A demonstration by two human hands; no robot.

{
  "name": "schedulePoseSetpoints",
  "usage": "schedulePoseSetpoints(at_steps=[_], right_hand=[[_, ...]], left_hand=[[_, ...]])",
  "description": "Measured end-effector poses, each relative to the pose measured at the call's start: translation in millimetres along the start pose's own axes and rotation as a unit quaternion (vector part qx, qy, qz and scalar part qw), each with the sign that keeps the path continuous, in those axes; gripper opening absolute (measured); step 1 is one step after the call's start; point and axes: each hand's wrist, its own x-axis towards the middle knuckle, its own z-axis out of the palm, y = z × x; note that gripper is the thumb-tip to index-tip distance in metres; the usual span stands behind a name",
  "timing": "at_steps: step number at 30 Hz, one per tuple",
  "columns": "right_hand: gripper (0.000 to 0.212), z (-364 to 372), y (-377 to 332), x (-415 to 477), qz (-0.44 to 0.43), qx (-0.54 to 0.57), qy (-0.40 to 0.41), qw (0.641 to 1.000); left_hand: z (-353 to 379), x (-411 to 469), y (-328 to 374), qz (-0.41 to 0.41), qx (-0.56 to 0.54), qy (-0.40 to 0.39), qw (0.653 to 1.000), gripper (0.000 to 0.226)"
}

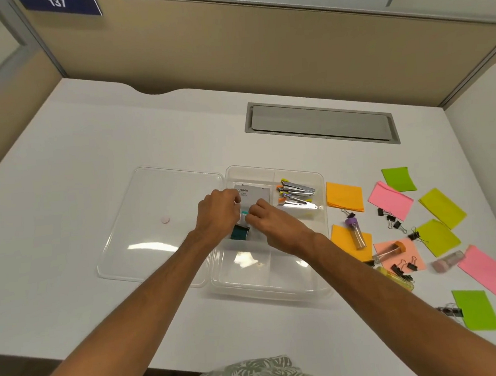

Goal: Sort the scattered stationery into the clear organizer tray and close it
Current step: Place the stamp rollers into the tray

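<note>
The clear organizer tray [278, 286] sits open at the desk's middle, its lid [154, 219] lying flat to the left. Both my hands are over the tray's back left compartment. My left hand [219, 212] and my right hand [268, 221] pinch a small teal and white item [244, 214] between their fingertips. A white box marked "camlin" [254, 194] and a teal box [238, 233] lie in that compartment. Several staplers [296, 194] fill the back right compartment. Sticky notes, binder clips [390, 219] and small tubes [355, 232] lie scattered to the right.
Orange [345, 196], pink [390, 200], yellow [442, 208] and green [399, 179] sticky notes spread over the desk's right side. A grey cable hatch [321, 122] is set in the desk behind the tray. Beige partition walls stand at the back and left.
</note>
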Motion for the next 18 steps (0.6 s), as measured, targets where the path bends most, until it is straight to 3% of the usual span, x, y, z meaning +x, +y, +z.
schedulePoseSetpoints(at_steps=[4, 11, 18], right_hand=[[0.049, -0.7, 1.7, -2.5, -0.029, -0.007, -0.027, 0.999], [0.033, -10.1, 4.3, 3.1, -0.005, 0.053, -0.105, 0.993], [0.038, -6.2, -1.6, 3.5, -0.008, 0.01, -0.128, 0.992]], left_hand=[[-1.8, -3.1, -0.3, -0.006, -0.006, 0.0, 1.0, 0.025], [-7.4, -9.1, -3.3, -0.006, -0.02, 0.024, 0.999, 0.021], [-13.3, -14.4, 4.0, -0.01, -0.045, 0.035, 0.998, 0.021]])
